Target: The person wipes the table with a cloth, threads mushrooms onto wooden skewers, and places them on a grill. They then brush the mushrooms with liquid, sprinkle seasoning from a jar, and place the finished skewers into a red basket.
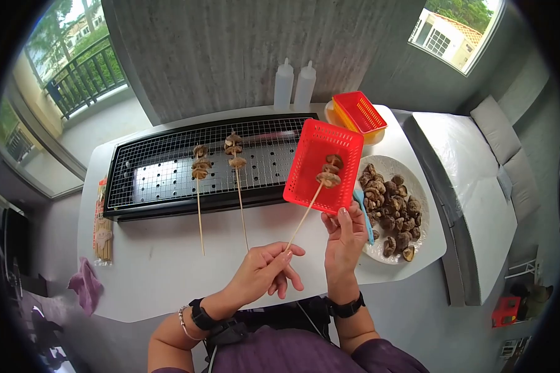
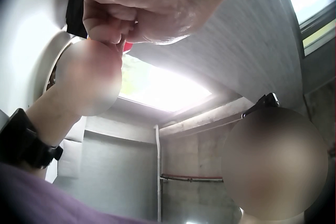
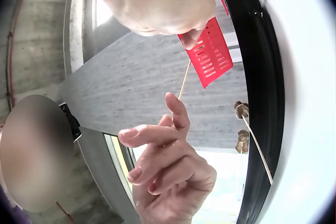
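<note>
A wooden skewer (image 1: pixel 305 219) carries several brown mushrooms (image 1: pixel 328 179) at its far end. My left hand (image 1: pixel 258 271) pinches its lower end between thumb and index finger, the other fingers loosely bent. My right hand (image 1: pixel 344 239) grips the near end of a red plastic basket (image 1: pixel 300 174), raised over the table and tilted. The mushroom end overlaps the basket's inside in the head view. In the right wrist view, the skewer (image 3: pixel 184 81) runs from the left hand (image 3: pixel 170 171) up toward the basket (image 3: pixel 211 53).
A black grill with wire mesh (image 1: pixel 134 180) holds two mushroom skewers (image 1: pixel 200 166), handles over its front edge. Right stands a plate (image 1: pixel 399 166) of loose mushrooms (image 1: pixel 395 214) with a light blue utensil (image 1: pixel 362 205). Stacked baskets (image 1: pixel 359 115) and two squeeze bottles (image 1: pixel 284 84) stand behind.
</note>
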`<control>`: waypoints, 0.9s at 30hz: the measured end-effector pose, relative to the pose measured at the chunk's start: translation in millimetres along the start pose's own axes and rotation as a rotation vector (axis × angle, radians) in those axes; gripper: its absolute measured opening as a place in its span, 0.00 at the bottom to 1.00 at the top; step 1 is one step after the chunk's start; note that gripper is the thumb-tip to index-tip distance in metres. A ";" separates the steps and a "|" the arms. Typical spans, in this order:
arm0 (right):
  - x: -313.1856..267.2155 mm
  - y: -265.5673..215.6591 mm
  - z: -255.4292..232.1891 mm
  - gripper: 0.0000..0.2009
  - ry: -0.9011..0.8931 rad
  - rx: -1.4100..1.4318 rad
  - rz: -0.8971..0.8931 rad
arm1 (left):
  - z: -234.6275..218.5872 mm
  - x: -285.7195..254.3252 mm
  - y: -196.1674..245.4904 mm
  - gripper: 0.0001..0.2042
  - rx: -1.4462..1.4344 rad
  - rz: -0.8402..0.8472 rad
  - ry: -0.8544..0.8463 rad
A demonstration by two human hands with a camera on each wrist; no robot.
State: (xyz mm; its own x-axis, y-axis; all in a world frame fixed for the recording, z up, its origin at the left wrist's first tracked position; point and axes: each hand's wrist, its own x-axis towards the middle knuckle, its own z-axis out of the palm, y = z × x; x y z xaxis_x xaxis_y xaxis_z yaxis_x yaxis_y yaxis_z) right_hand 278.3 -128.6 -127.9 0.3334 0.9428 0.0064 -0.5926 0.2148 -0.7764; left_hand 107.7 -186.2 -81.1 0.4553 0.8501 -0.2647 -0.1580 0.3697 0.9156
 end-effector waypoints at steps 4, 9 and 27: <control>-1.2 2.1 -2.8 0.04 -0.012 0.007 0.025 | 7.8 -1.2 2.8 0.17 -0.006 -0.011 -0.008; -0.4 -11.3 -20.2 0.04 0.004 0.028 -0.021 | -28.5 -9.5 -10.3 0.16 0.700 0.441 0.467; -23.9 -21.6 -49.4 0.05 0.112 0.026 -0.042 | -30.6 19.9 -46.2 0.13 -0.182 0.196 0.467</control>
State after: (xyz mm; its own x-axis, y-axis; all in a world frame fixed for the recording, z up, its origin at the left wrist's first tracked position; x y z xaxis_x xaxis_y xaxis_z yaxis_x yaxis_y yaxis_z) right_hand 319.3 -168.4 -142.4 0.4376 0.8985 -0.0330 -0.5944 0.2616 -0.7604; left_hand 97.3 -174.9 -138.0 -0.0298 0.9706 -0.2388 -0.3691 0.2114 0.9050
